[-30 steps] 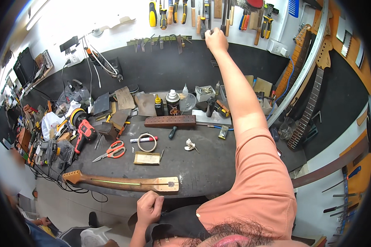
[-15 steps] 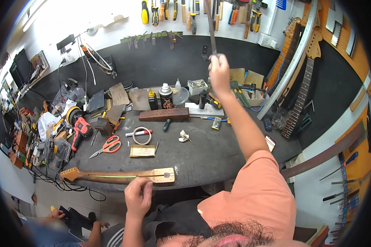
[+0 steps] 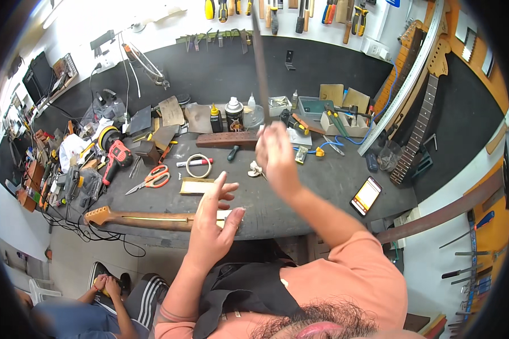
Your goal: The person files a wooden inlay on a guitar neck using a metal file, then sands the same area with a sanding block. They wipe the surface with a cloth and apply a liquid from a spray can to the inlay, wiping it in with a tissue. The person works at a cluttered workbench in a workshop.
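My right hand, slightly blurred, grips a long, thin, dark flat tool, perhaps a file, raised over the middle of the workbench. My left hand is lower and left of it, fingers apart and empty, in front of a wooden guitar neck lying along the bench's near edge. Beyond lie a folded card, orange-handled scissors, a ring with a red marker, and a dark drilled wooden block.
A red polisher sits amid clutter on the left. Bottles line the back. A phone lies at right, beside standing guitar necks. Hand tools hang on the wall. Another person sits at lower left.
My right hand has taken the long tool off the wall rack and drawn it down toward me. My left hand has risen and opened. The phone has come fully into view.
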A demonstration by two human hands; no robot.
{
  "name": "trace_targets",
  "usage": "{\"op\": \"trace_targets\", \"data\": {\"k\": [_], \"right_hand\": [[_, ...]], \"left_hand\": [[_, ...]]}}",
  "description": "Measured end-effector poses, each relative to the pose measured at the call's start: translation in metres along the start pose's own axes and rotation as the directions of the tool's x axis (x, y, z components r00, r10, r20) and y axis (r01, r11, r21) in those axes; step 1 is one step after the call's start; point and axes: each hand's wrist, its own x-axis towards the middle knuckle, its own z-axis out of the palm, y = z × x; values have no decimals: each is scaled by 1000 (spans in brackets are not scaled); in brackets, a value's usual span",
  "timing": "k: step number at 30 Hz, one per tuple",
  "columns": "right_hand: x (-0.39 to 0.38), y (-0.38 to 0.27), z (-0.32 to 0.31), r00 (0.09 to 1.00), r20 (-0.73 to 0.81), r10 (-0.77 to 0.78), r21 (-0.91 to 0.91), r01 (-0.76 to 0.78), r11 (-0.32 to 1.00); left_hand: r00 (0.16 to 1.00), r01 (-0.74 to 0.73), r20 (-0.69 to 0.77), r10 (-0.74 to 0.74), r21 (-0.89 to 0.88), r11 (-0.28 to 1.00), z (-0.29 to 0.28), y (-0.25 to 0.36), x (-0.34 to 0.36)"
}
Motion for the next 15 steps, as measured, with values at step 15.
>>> {"op": "trace_targets", "data": {"k": [15], "right_hand": [[-155,60,41,747,572,340,-23,-399,917]], "left_hand": [[967,209,-119,-224,-127,970,-9,-33,-40]]}}
